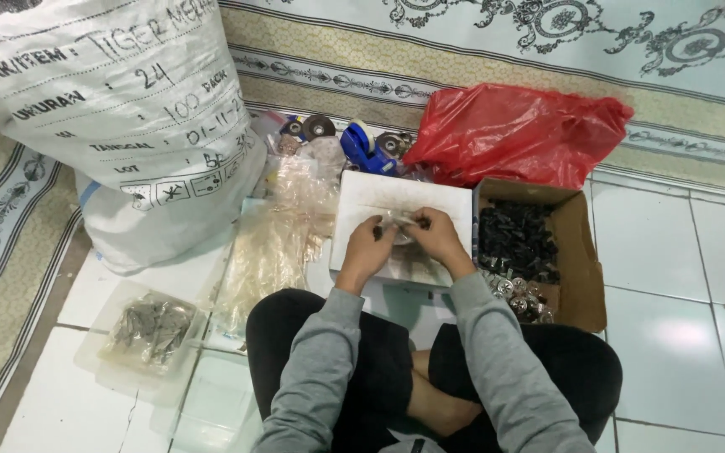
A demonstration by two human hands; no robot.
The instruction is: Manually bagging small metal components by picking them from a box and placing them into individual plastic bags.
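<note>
I sit cross-legged on a tiled floor in grey sleeves and dark trousers. My left hand [368,248] and my right hand [436,236] meet over a white box [379,201] and together pinch a small clear plastic bag [402,223] with small dark parts inside. Both hands are closed on the bag's top edge. What exactly is in the bag is too small to tell.
A cardboard box [579,252] at my right holds black parts and silvery round ones. A red plastic bag [518,134] lies behind it. A big white sack [119,109] stands at left, with clear bags [270,243], a blue tape dispenser [362,147] and a clear tray of metal parts [148,331].
</note>
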